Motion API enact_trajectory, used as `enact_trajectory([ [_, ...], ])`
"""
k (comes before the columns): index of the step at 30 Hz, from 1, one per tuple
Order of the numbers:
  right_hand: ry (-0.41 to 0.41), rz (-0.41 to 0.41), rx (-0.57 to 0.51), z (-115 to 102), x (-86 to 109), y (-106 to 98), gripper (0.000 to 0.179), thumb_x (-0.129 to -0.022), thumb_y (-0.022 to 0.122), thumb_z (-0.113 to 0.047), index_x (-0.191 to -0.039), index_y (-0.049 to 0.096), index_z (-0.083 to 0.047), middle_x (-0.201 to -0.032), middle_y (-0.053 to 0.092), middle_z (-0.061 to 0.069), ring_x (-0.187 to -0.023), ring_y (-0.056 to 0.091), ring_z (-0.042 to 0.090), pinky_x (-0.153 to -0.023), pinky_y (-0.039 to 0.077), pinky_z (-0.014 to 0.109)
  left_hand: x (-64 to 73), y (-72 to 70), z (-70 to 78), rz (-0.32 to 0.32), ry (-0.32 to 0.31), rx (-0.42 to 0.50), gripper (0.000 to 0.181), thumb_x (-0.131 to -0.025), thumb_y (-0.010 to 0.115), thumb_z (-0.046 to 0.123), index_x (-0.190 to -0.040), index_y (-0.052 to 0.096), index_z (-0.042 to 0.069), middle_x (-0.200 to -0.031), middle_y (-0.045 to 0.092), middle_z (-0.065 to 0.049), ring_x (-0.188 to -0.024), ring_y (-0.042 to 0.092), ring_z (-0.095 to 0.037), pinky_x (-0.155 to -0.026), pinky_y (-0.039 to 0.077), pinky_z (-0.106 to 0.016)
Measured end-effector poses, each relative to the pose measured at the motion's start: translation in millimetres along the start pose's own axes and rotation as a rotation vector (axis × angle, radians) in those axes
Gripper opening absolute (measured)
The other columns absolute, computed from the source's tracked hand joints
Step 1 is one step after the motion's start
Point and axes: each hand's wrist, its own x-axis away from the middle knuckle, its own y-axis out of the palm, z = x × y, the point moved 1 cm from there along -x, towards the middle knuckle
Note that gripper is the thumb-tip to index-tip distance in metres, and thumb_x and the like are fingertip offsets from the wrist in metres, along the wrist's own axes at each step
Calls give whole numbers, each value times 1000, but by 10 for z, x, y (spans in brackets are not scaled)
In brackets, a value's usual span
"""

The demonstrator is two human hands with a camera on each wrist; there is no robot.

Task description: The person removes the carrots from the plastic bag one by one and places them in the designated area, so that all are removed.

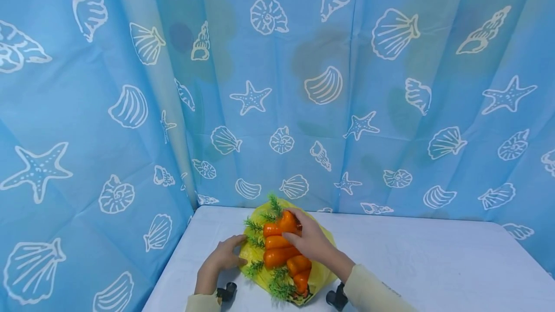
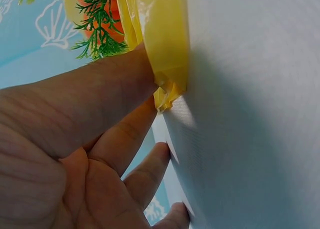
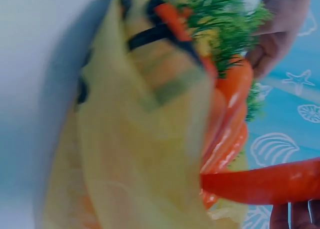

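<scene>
A bunch of orange carrots with feathery green tops lies in a yellow plastic bag on the table. My right hand grips one carrot over the upper part of the bunch, its narrow end pointing at the others in the right wrist view. At the bag's left edge is my left hand, thumb and forefinger touching the yellow film. Its other fingers spread down toward the table; the film hides the thumb tip.
The white-covered table stretches to the right of the bag. Behind and to the left hang blue curtains with white shell and starfish prints. Black wrist devices sit by both sleeves.
</scene>
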Motion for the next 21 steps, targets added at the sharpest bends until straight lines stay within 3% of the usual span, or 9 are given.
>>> enact_trajectory([
  [5,96,63,-127,-68,-55,-65,56,-94,68,-29,-143,45,-14,-122,61,7,-98,62,20,-82,59,34,6,1,-3,1,-2,1,64,-80,79,11,-139,55,7,-147,51,-18,-142,36,-44,-118,13,-68],
  [9,141,107,-218,-92,-88,-138,56,-93,68,-29,-143,46,-15,-117,60,9,-91,61,19,-77,57,32,10,5,2,5,-3,0,64,-80,79,11,-139,55,7,-147,50,-18,-142,36,-44,-118,13,-68],
  [14,193,153,-348,-45,-112,-233,59,-96,65,-31,-148,41,-14,-120,59,14,-93,65,26,-80,60,37,14,12,-5,2,-10,15,64,-80,79,10,-139,55,6,-147,51,-18,-142,36,-44,-118,13,-68],
  [21,261,200,-341,96,-112,-338,67,-95,64,-40,-151,36,-16,-117,57,16,-86,69,27,-83,61,43,22,2,6,-3,-26,28,64,-80,79,10,-139,55,7,-148,50,-18,-143,33,-46,-117,14,-70],
])
